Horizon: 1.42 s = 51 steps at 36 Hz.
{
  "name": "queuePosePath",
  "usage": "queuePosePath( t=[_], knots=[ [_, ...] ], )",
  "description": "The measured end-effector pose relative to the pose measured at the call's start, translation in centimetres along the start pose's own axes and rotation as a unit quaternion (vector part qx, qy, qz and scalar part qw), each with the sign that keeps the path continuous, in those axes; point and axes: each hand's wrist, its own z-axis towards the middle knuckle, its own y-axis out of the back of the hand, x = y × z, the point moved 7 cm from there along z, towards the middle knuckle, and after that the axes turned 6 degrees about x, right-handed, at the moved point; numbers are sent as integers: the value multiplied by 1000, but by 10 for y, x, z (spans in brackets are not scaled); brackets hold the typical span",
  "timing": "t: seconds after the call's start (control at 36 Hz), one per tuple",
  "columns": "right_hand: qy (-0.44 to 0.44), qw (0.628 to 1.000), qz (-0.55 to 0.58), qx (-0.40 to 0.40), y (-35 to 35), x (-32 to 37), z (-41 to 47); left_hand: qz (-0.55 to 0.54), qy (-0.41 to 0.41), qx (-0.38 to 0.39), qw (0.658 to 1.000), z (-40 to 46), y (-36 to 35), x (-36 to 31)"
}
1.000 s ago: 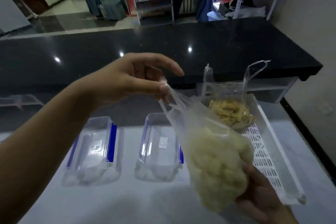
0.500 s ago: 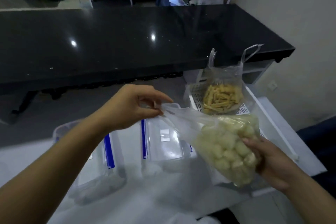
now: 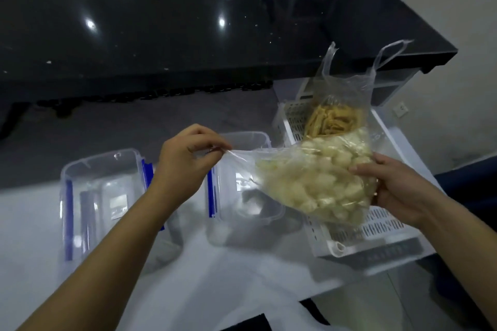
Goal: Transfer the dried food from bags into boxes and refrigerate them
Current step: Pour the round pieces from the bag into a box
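A thin, crinkled clear plastic bag of pale lumpy dried pieces (image 3: 317, 183) hangs over the right one of two clear rectangular plastic boxes with blue clips (image 3: 242, 185), its mouth pinched by the left hand (image 3: 188, 161) and its bulging bottom gripped by the right hand (image 3: 390, 191), just near of a white slotted plastic basket (image 3: 376, 223) holding a second clear bag of tan dried strips (image 3: 333, 121).

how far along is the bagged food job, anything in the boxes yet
Early. Both clear boxes, the left box and the right box, look empty. In hand: the left hand pinches the mouth of the bag of pale chunks while the right hand supports its bottom, over the right box. Left: pouring it, then the bag of yellow strips in the white basket, and refrigerating.
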Motion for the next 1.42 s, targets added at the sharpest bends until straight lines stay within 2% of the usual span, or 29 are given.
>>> queuePosePath(
  t=[0.36,0.5,0.61,0.75,0.86,1.0,1.11,1.33,1.42],
  knots=[
    [3,1000,17,-3,-1,6,17,-57,13,5,998,2,-2,8],
    [24,999,25,9,6,12,14,-83,-1,-15,996,-6,1,3],
    [18,1000,13,-16,10,9,15,-90,37,-1,995,-10,-10,10],
    [44,999,25,-1,11,14,14,-112,28,-39,992,-17,-8,10],
    [30,999,13,-24,11,16,16,-143,61,-28,987,-16,-14,16],
    [72,997,-2,-10,10,31,15,-139,48,-56,988,-18,-9,15],
    [53,998,-15,-28,10,32,18,-143,74,-45,986,-17,-17,22],
    [74,995,-25,-59,17,41,14,-160,70,-65,982,-24,-20,20],
    [106,992,-32,-54,19,51,14,-147,50,-81,985,-26,-15,14]
  ],
)
